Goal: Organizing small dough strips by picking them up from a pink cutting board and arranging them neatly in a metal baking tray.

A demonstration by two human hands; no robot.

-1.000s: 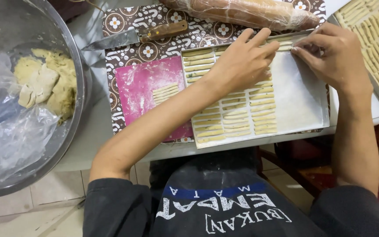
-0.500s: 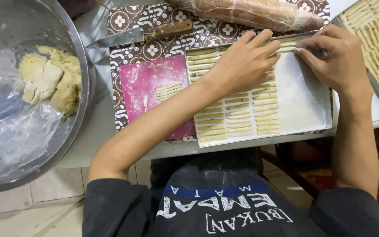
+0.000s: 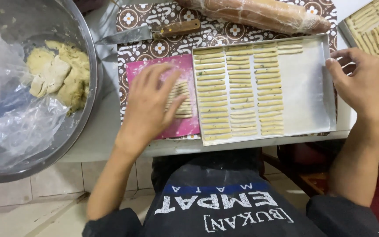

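A large steel bowl (image 3: 86,66) holding lumps of dough (image 3: 58,74) and crumpled plastic overhangs the bench's left edge. The left hand (image 3: 152,103), fingers spread and holding nothing, hovers over cut dough strips (image 3: 181,98) on a pink board (image 3: 141,72). Beside it, a metal baking tray (image 3: 308,87) carries rows of strips, its right portion bare. The right hand (image 3: 365,85), loosely curled, touches the tray's right rim. A knife (image 3: 154,33) lies behind.

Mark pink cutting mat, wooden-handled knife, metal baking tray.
Pink cutting mat (image 3: 137,72): head view, bare upper-left corner.
Wooden-handled knife (image 3: 176,29): head view, handle.
Metal baking tray (image 3: 305,94): head view, bare right floor.
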